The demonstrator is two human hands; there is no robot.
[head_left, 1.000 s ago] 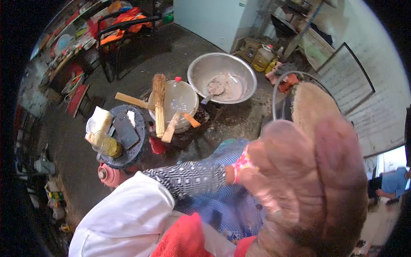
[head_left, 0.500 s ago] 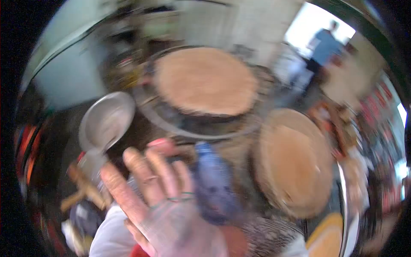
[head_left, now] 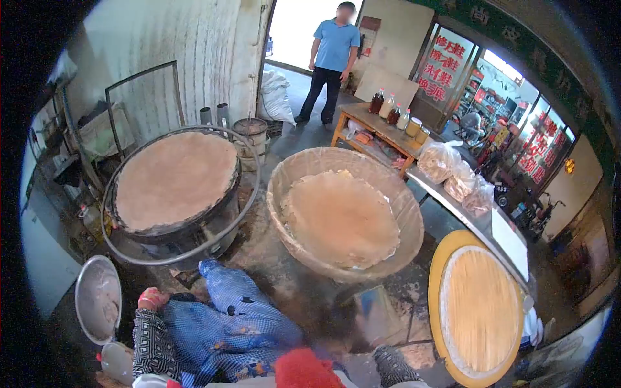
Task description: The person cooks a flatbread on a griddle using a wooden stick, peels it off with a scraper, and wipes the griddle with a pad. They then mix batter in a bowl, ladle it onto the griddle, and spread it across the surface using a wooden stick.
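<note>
My left hand, in a pinkish-red glove, is at the left beside my blue checked apron. Its fingers are curled; a dark shape lies against them, and whether they grip it is hidden. My right forearm in a patterned sleeve reaches forward at the bottom. Past its cuff, my right hand is smeared, so its fingers do not show. Ahead, a large round flatbread covers a griddle ringed by a metal hoop. A lined round basket holds more flatbread.
A metal basin stands at the left. On the right is a round yellow board with a pale ribbed disc. Bottles and jars stand on a wooden table, near bagged food. A person stands by the doorway.
My view has swung right, so the griddle and basket sit further left. My right hand, raised with spread fingers before, is lower and to the right. The person now stands nearer the door's middle.
</note>
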